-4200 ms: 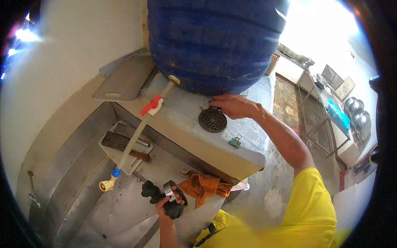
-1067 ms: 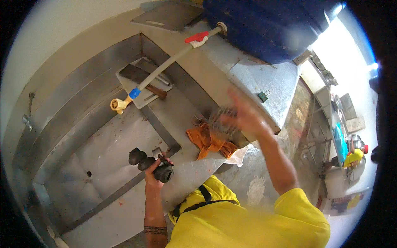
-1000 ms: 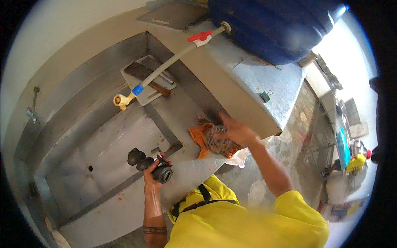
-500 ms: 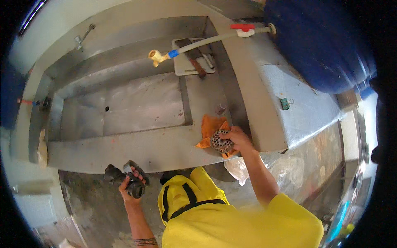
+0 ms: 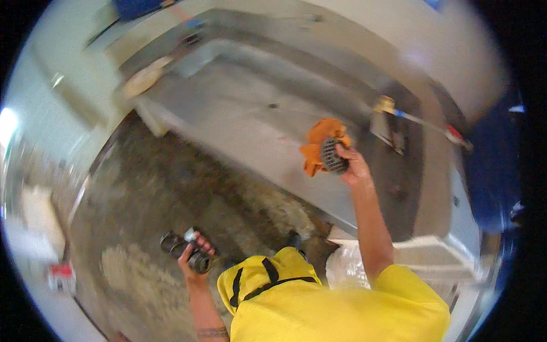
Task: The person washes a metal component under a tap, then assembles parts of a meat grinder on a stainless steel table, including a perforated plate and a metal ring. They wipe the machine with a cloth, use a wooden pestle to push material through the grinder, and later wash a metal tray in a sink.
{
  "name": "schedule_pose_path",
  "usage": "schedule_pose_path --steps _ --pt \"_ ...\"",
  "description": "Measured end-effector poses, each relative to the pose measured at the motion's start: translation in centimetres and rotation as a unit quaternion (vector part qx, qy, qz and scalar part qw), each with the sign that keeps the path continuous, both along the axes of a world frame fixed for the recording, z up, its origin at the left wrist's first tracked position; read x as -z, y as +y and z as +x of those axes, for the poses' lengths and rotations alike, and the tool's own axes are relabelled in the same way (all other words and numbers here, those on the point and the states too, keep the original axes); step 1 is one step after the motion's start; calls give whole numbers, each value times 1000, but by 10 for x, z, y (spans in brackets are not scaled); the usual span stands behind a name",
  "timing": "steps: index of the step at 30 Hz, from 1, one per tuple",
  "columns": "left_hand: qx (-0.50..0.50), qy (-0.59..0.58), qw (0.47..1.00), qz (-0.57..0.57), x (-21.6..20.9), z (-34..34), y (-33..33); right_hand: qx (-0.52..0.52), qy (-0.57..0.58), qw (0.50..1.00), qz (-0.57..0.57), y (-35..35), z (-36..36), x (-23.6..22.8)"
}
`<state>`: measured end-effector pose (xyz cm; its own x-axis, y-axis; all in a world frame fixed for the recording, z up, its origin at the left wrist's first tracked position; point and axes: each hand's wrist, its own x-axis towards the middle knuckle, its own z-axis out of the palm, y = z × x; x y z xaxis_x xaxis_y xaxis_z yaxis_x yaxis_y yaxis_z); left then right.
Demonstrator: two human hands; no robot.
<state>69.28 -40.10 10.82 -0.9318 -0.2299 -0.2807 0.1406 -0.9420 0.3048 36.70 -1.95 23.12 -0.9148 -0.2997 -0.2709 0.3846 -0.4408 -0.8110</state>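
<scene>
My right hand is closed on a dark round plate pierced with holes, like a grinder plate. An orange cloth is bunched behind the plate in the same grip. Both are held up over the near side of a large metal sink. Lower and to the left, over the floor, my left hand is wrapped round a dark, cylindrical part with a stubby branch. A pale ring-like piece shows by its fingers. Blur hides the finer detail.
A brass tap on a pipe reaches over the sink's right part, near a white board with dark items. A clear plastic bag is beside my right forearm. Wet, stained floor stretches left, and a blue barrel stands at right.
My view has swung left, bringing more floor into sight and tilting the sink. My right hand has lifted the perforated plate and orange cloth off the ledge. My left hand keeps its grip.
</scene>
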Motion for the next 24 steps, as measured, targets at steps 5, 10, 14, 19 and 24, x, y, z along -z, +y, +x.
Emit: schedule_pose_path --steps 5,10,14,19,24 --pt "-83 1 996 32 33 64 -91 -90 11 996 16 -168 1 44" --pt "-204 -30 978 12 70 128 -204 -168 -56 984 -3 -346 33 107" --pt "-297 -26 954 22 109 159 -319 -182 -91 978 56 -514 43 160" --pt "-376 -61 924 36 125 222 -433 -314 -139 939 27 -731 56 194" --pt "-485 -108 867 24 114 268 -547 -420 -197 886 1 -960 90 203"
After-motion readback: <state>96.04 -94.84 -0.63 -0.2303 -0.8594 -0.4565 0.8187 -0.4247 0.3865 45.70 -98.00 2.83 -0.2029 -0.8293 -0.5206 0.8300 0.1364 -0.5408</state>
